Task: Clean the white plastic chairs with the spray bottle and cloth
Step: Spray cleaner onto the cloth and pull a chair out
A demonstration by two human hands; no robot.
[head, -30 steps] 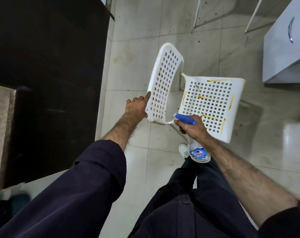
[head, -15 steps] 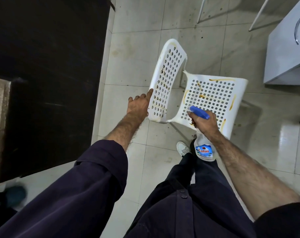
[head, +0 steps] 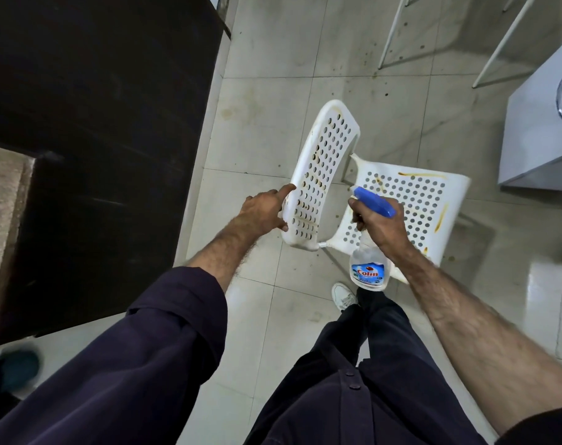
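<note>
A white perforated plastic chair (head: 424, 200) stands on the tiled floor in front of me, its seat streaked with yellow-brown stains. My left hand (head: 263, 211) grips the edge of the chair's backrest (head: 321, 168), index finger stretched along the rim. My right hand (head: 380, 224) holds a clear spray bottle (head: 369, 268) with a blue trigger head above the near side of the seat, nozzle pointing toward the backrest. No cloth is in view.
A dark wooden table (head: 96, 139) fills the left side, close to the chair. A grey cabinet (head: 543, 130) with a metal handle stands at the right. White metal chair legs (head: 395, 33) show at the top. My white shoe (head: 343, 295) is under the bottle.
My right hand has lifted the spray bottle from the chair's near corner to above the seat, turning the nozzle toward the backrest. My left hand keeps its hold on the backrest.
</note>
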